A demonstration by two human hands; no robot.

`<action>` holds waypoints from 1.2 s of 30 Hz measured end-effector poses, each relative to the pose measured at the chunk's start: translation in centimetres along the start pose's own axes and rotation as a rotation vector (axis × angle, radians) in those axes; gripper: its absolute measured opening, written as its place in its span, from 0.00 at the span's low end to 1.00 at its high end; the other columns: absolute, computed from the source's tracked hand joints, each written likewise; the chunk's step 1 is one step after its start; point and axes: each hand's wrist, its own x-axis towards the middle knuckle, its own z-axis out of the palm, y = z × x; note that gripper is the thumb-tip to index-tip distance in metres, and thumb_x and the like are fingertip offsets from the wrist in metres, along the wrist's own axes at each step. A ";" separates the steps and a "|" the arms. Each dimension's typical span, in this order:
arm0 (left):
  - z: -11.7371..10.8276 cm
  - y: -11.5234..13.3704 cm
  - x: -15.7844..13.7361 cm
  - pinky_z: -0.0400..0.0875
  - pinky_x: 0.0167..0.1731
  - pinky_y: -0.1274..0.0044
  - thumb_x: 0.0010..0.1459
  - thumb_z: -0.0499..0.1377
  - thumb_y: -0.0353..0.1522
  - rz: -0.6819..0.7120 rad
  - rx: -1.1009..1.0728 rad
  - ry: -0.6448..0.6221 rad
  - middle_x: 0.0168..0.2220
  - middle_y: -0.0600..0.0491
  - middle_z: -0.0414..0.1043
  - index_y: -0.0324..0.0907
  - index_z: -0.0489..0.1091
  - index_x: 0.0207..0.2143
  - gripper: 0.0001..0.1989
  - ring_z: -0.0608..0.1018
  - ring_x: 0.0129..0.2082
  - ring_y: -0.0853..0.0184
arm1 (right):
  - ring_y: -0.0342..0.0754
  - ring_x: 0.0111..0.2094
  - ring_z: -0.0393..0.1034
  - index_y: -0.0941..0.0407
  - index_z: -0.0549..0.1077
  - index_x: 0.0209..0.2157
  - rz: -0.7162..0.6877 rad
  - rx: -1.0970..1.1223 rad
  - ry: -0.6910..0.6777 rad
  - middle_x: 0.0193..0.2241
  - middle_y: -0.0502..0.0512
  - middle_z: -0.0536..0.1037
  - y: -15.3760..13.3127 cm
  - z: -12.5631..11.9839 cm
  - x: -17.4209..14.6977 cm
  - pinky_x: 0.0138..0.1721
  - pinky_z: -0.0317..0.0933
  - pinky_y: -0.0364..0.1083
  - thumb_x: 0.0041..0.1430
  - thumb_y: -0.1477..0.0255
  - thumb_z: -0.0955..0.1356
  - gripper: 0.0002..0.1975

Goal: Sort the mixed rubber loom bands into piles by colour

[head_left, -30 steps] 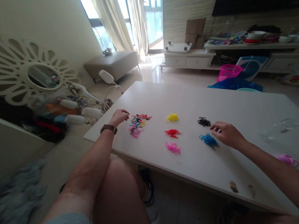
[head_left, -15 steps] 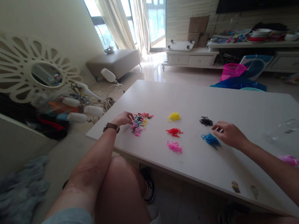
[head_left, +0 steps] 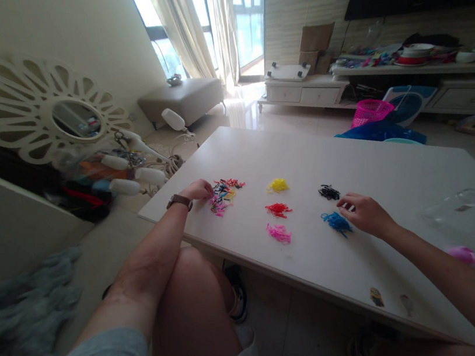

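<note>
Lying on the smooth white rectangular tabletop (head_left: 243,153), in the head view, are five piles of thin, rubbery-looking bits, one colour each: a bright yellow pile (head_left: 278,185), a red pile (head_left: 279,211) and a pink pile (head_left: 279,233) in a column, w/ a black pile (head_left: 329,192) and a blue pile (head_left: 337,223) to the R. Those look done, IMO. Left over, nr the L end, is a loose multicoloured heap (head_left: 223,196) of similar bits, so prob. a fair amt remains unsorted. The bare left hand (head_left: 200,190), w/ a brown-strapped watch (head_left: 180,200) at the wrist, is at that heap's L edge, fingers curled down, tips at the bits; can't tell if it has hold of any. The bare right hand (head_left: 368,214) hangs beside the black & blue piles, fingers half-bent, slightly apart, nothing visible in them; contact w/ the blue unclear.
</note>
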 end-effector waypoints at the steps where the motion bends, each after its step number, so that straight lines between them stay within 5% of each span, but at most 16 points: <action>1: -0.1 0.0 0.0 0.63 0.24 0.80 0.35 0.65 0.31 -0.005 -0.012 0.003 0.23 0.54 0.75 0.41 0.78 0.24 0.08 0.73 0.25 0.68 | 0.48 0.31 0.75 0.53 0.76 0.30 -0.006 0.003 0.004 0.34 0.54 0.80 0.0 0.0 0.0 0.33 0.65 0.47 0.58 0.67 0.64 0.10; 14: -0.8 0.6 -0.8 0.70 0.29 0.77 0.37 0.70 0.36 0.071 -0.317 -0.030 0.26 0.49 0.78 0.39 0.77 0.27 0.13 0.77 0.27 0.66 | 0.48 0.30 0.75 0.53 0.76 0.30 -0.022 0.002 -0.010 0.34 0.53 0.80 0.5 0.7 -0.1 0.34 0.66 0.46 0.58 0.67 0.65 0.09; 36: -0.9 1.1 -1.2 0.72 0.32 0.76 0.36 0.73 0.35 0.114 -0.330 -0.015 0.31 0.49 0.79 0.37 0.76 0.41 0.27 0.78 0.30 0.66 | 0.48 0.29 0.75 0.53 0.77 0.31 -0.005 0.008 -0.034 0.34 0.53 0.80 0.3 0.5 -0.1 0.34 0.65 0.46 0.58 0.66 0.65 0.10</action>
